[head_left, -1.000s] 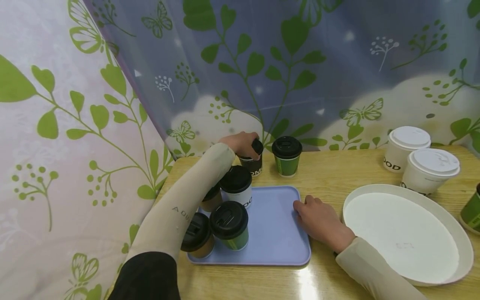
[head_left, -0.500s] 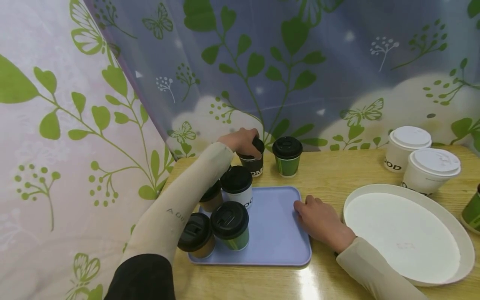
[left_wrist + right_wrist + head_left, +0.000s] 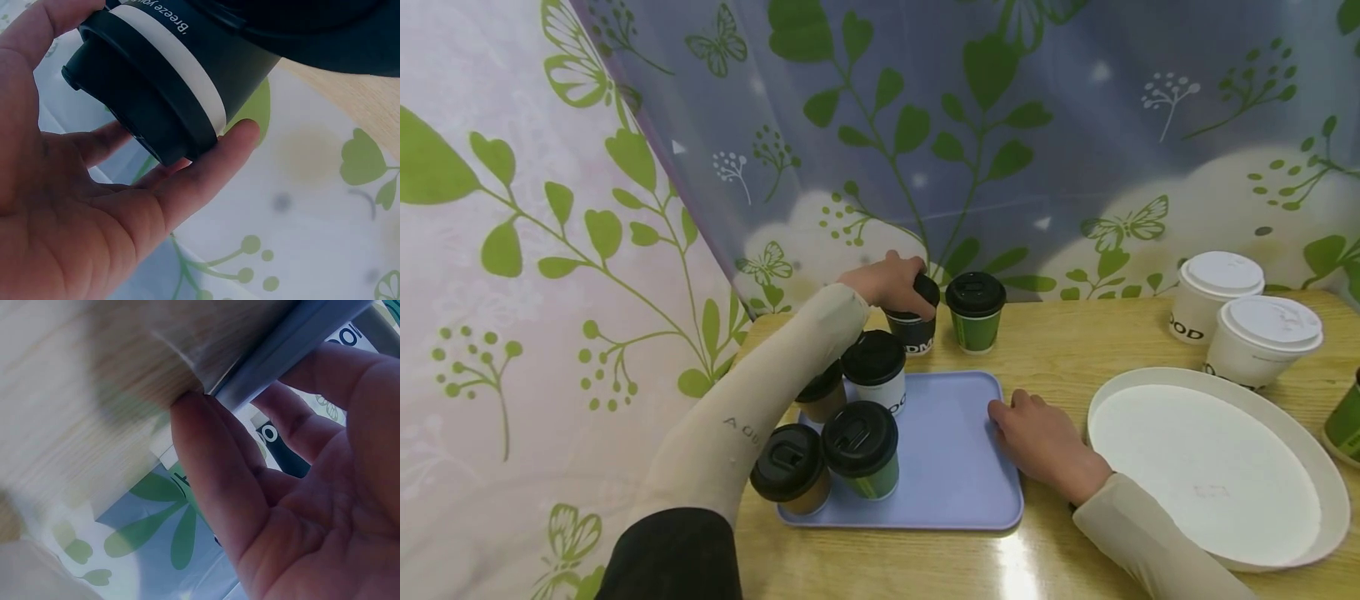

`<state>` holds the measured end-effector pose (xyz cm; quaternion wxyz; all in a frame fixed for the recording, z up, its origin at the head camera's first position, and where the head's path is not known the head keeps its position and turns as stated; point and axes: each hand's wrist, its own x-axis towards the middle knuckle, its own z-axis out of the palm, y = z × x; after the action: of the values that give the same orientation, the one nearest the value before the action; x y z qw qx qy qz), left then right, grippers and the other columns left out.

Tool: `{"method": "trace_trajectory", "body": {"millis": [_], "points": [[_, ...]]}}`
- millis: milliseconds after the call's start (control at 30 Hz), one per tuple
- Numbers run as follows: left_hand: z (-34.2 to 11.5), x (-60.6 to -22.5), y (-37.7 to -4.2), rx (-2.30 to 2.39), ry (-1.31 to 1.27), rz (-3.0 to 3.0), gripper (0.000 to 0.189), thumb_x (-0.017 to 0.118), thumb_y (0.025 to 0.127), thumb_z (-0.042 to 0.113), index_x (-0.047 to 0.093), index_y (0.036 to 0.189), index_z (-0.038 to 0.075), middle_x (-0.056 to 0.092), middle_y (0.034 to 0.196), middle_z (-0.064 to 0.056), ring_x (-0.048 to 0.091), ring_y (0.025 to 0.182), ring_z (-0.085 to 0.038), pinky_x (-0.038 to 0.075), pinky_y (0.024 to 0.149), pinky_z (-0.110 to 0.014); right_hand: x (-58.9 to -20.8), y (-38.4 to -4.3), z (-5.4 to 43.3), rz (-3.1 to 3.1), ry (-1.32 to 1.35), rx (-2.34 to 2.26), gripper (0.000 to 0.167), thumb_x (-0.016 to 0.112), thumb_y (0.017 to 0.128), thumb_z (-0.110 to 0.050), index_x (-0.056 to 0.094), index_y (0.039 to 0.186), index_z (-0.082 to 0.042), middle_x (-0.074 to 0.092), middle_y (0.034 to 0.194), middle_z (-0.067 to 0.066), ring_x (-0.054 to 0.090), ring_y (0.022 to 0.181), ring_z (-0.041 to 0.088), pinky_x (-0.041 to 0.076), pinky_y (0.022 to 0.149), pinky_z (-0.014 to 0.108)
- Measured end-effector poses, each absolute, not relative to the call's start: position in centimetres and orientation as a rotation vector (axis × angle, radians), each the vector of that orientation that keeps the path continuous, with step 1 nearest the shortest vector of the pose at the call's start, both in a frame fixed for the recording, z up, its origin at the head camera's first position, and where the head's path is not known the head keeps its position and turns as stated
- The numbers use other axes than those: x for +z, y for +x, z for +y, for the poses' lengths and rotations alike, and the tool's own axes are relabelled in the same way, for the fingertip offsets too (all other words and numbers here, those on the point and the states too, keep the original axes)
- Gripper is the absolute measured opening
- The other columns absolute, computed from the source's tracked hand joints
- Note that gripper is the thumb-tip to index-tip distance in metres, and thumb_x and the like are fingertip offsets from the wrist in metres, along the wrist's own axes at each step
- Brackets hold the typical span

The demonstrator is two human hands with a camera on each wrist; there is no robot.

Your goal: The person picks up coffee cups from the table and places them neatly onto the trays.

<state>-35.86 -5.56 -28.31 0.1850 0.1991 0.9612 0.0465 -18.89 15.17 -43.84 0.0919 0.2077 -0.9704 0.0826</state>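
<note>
At the far left hangs a pale cloth [image 3: 572,333] with green leaves. Next come two brown cups with black lids, the front brown cup [image 3: 808,493] and the back brown cup [image 3: 823,402], which the arm partly hides. Beside them are a front green cup [image 3: 876,477] and a white cup [image 3: 883,390], with black lids too. These four are on the left part of the blue tray [image 3: 951,467].

Behind the tray, the left hand [image 3: 891,283] grips the black cup [image 3: 917,332] by its lid from above. The cup looks upright, but I cannot tell if its bottom touches the worktop [image 3: 880,562]. The head view shows big pale letters low on it. Only the left wrist view shows the small word "Breeze", a clear white band under the lid, and a gap between palm and lid.

Just right of the black cup stands a back green cup [image 3: 976,329]. At the tray's right side, the right hand [image 3: 1048,442] pinches the rim. The right wrist view shows its bent fingers at that edge; the head view hides most of them.

Farther right are a round white tray [image 3: 1206,450], two white-lidded cups [image 3: 1262,343] behind it, and a cut-off green cup [image 3: 1345,425].
</note>
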Motion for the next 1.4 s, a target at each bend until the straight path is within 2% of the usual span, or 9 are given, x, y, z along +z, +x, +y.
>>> {"method": "trace_trajectory", "body": {"millis": [200, 367, 467, 800, 1400], "points": [[-5.3, -28.0, -35.6, 0.129, 0.542, 2.701, 0.091, 0.070, 0.090, 0.053, 0.026, 0.164, 0.025, 0.014, 0.167, -0.019, 0.046, 0.132, -0.036, 0.045, 0.098, -0.056, -43.8, -18.9, 15.1, -2.894, 0.613, 0.240, 0.008, 0.071, 0.093, -0.008, 0.064, 0.095, -0.008, 0.053, 0.078, 0.013, 0.053, 0.064, 0.027, 0.045, 0.048, 0.041], [-5.2, -27.9, -35.3, 0.169, 0.597, 2.694, 0.087, 0.072, 0.090, 0.050, 0.032, 0.161, 0.020, 0.042, 0.152, -0.015, 0.056, 0.119, -0.029, 0.050, 0.094, -0.049, -43.9, -19.0, 15.1, -2.895, 0.607, 0.230, 0.007, 0.071, 0.093, -0.008, 0.064, 0.095, -0.008, 0.053, 0.078, 0.013, 0.053, 0.064, 0.027, 0.045, 0.048, 0.042], [-5.2, -27.8, -35.2, 0.190, 0.628, 2.688, 0.087, 0.073, 0.090, 0.048, 0.033, 0.161, 0.017, 0.053, 0.143, -0.011, 0.059, 0.114, -0.024, 0.051, 0.093, -0.045, -43.9, -19.0, 15.0, -2.893, 0.607, 0.226, 0.008, 0.071, 0.093, -0.008, 0.064, 0.094, -0.008, 0.053, 0.078, 0.013, 0.053, 0.064, 0.028, 0.045, 0.048, 0.042], [-5.2, -27.7, -34.6, 0.197, 0.667, 2.676, 0.075, 0.074, 0.088, 0.046, 0.043, 0.150, 0.017, 0.061, 0.123, -0.006, 0.063, 0.103, -0.020, 0.052, 0.089, -0.041, -43.8, -19.0, 14.9, -2.904, 0.605, 0.223, 0.008, 0.071, 0.093, -0.009, 0.064, 0.095, -0.008, 0.054, 0.079, 0.013, 0.054, 0.065, 0.028, 0.046, 0.048, 0.042], [-4.8, -27.8, -33.4, 0.175, 0.758, 2.661, 0.070, 0.073, 0.089, 0.044, 0.043, 0.145, 0.015, 0.060, 0.118, -0.008, 0.064, 0.099, -0.022, 0.053, 0.083, -0.038, -43.6, -18.9, 15.0, -2.942, 0.595, 0.239, 0.009, 0.072, 0.093, -0.009, 0.065, 0.098, -0.008, 0.055, 0.081, 0.014, 0.055, 0.067, 0.028, 0.047, 0.050, 0.042]]}}
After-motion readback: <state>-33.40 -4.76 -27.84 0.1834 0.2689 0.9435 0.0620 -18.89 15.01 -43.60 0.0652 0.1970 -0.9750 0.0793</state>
